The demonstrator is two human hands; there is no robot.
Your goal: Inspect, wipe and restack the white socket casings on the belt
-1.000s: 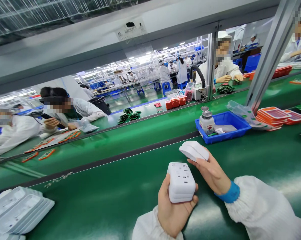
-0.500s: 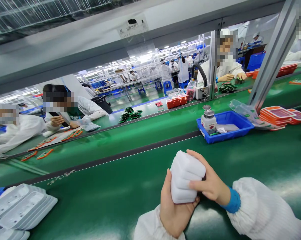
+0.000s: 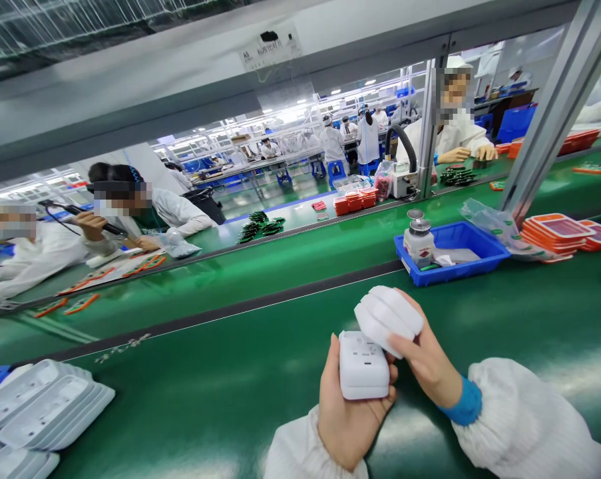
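Observation:
My left hand (image 3: 347,416) holds a short stack of white plastic housings (image 3: 364,372), its fingers wrapped round the sides. The top piece of that stack shows small slots and holes. Above and to the right, my right hand (image 3: 432,362) grips several more white housings (image 3: 387,316), tilted, between thumb and fingers. The lower edge of the upper group overlaps the back right corner of the lower stack; whether they touch I cannot tell. Both hands are over the green work surface (image 3: 220,392).
Stacked white shells (image 3: 55,409) lie at the left. A blue tray (image 3: 460,266) with a dispenser bottle (image 3: 418,239) stands beyond my hands, beside orange-framed panels (image 3: 554,233). Metal posts (image 3: 544,113) rise at the right. Across the line, people in white coats work.
The single white stack has parted in two. My right hand has lifted the upper pieces up and to the right, while the lower ones stay in my left hand.

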